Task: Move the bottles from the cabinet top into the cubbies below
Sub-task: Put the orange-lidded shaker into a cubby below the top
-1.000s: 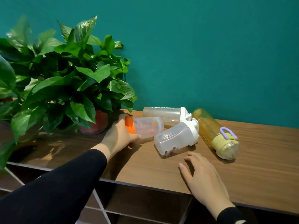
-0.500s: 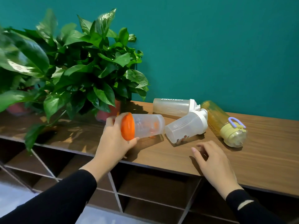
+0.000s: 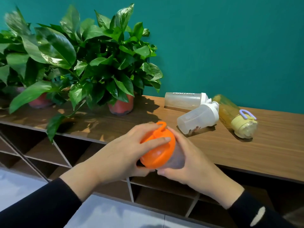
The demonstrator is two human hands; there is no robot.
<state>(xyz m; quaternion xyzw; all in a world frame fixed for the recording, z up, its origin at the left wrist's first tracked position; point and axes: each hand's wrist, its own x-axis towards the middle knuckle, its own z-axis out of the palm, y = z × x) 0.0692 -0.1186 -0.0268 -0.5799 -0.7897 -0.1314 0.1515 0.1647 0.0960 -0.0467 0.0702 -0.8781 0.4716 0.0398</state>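
Both hands are closed around one orange-lidded shaker bottle, held in the air just in front of the front edge of the cabinet top and above the cubbies. The left hand curls over the orange lid, its index finger lying flat across the dome and its thumb tucked under the rim; the right hand wraps the clear body from the far side, fingers bent beneath it. Most of the clear body is hidden by the right palm, so its contents cannot be made out; a small orange loop on the lid sticks up above the knuckles. Beyond the right hand, three more bottles lie on their sides on the cabinet top: a white-capped shaker bottle nearest, a clear bottle marked PROTEIN behind it against the teal wall, and a yellow bottle with a lilac loop further right, all close together with their caps almost meeting. Beyond the left hand stand leafy potted plants, whose leaves overhang the cabinet edge and are cut off at the left of the view. Bare wood lies between the plants and the lying bottles. Under the hands the cubbies are dark, divided by slanted panels, their depths hard to read; the forearms in black sleeves cover part of them.
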